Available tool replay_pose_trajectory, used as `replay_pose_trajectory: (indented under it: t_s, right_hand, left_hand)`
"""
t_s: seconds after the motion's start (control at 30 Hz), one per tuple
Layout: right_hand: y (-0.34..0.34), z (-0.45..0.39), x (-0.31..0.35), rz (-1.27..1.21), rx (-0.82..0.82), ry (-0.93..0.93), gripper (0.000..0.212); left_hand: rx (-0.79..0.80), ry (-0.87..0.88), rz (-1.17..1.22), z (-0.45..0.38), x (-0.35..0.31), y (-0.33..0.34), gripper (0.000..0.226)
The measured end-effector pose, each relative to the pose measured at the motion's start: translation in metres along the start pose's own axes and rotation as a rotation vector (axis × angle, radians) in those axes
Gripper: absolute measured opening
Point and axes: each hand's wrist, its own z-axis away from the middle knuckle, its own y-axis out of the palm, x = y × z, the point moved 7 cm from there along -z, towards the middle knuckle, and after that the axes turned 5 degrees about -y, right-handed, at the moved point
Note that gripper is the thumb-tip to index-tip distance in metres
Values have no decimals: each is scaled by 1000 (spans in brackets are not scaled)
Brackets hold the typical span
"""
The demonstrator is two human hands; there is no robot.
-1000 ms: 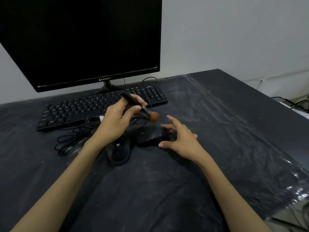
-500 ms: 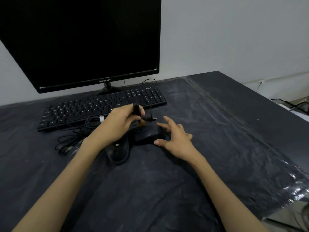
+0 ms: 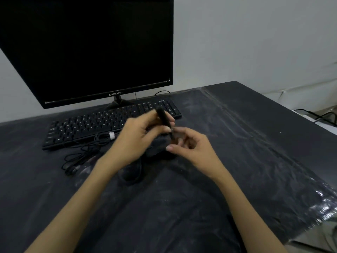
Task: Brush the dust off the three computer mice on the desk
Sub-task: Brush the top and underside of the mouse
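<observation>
Across the lower frame a black desk (image 3: 255, 143) under clear plastic sheeting (image 3: 273, 179) meets a pale wall; a dark monitor (image 3: 87, 48) fills the upper left, with a black keyboard (image 3: 91, 126) and loose cables (image 3: 82, 154) below it. At centre I see my left hand (image 3: 135, 141) grasping a black brush (image 3: 165, 122), its handle running from upper left to lower right, with the blurred bristle end pointing down between both hands. My right hand (image 3: 193, 148) holds a black mouse (image 3: 157, 148), fingers curled round it. A second mouse (image 3: 132, 172) lies just below, partly under the left wrist, its long axis roughly vertical in frame.
</observation>
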Motion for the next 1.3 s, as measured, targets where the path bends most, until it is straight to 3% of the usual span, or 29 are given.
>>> replay_pose_trajectory:
  t_s: [0.17, 0.33, 0.43, 0.57, 0.67, 0.77, 0.83, 0.93, 1.0, 1.07, 1.17, 1.23, 1.3]
  right_hand:
    - [-5, -2, -2, 232, -59, -14, 14]
    - [-57, -5, -14, 57, -447, 91, 5]
    - [-66, -10, -18, -23, -564, 94, 8]
    - [-23, -20, -28, -87, -388, 129, 2]
    - [-8, -24, -37, 267, -198, 172, 3]
    - [-28, -28, -34, 451, -300, 172, 3]
    - [-30, -30, -28, 332, -349, 110, 2]
    - [-8, -31, -32, 151, -237, 139, 6]
    - [-8, -31, -40, 341, -187, 209, 3]
    - [-23, -31, -38, 543, -269, 206, 6]
    - [-28, -25, -28, 336, -358, 110, 2]
    - [-12, -21, -31, 101, -229, 142, 1]
    - [-4, -17, -36, 178, -109, 204, 5]
  left_hand:
    - [52, 25, -139, 2, 8, 16, 30]
    - [168, -279, -417, 7, 65, 5, 70]
    - [196, -392, -388, 12, 83, 10, 92]
    - [230, -401, -414, 10, 91, 21, 106]
    - [215, -407, -407, 9, 95, 21, 111]
    - [202, -430, -374, 9, 99, 20, 116]
    - [183, -428, -362, 9, 100, 18, 118]
    - [156, -415, -370, 8, 99, 18, 118]
    - [156, -411, -386, 8, 98, 18, 116]
    - [158, -416, -381, 9, 99, 18, 114]
    - [165, -408, -383, 8, 98, 19, 112]
    - [180, -413, -395, 8, 98, 19, 109]
    - [203, -416, -417, 8, 99, 20, 106]
